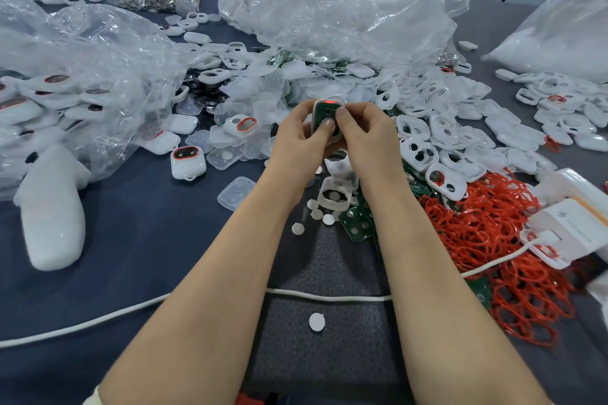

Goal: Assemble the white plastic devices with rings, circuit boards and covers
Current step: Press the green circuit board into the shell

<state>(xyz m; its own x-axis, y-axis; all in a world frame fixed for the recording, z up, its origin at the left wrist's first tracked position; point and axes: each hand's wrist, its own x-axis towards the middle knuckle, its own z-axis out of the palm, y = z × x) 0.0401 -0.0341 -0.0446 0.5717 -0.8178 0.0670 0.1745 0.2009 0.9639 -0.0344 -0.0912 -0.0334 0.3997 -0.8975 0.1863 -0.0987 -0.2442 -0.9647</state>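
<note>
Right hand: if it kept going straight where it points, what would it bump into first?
The right hand grips the white device together with the left hand. Past that, probably the heap of clear covers, though depth is hard to judge.

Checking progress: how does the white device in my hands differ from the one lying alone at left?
The held white plastic device shows a green circuit board; the white plastic device on the cloth shows a red-ringed window. The first is gripped aloft, the second lies untouched. Both are white.
</note>
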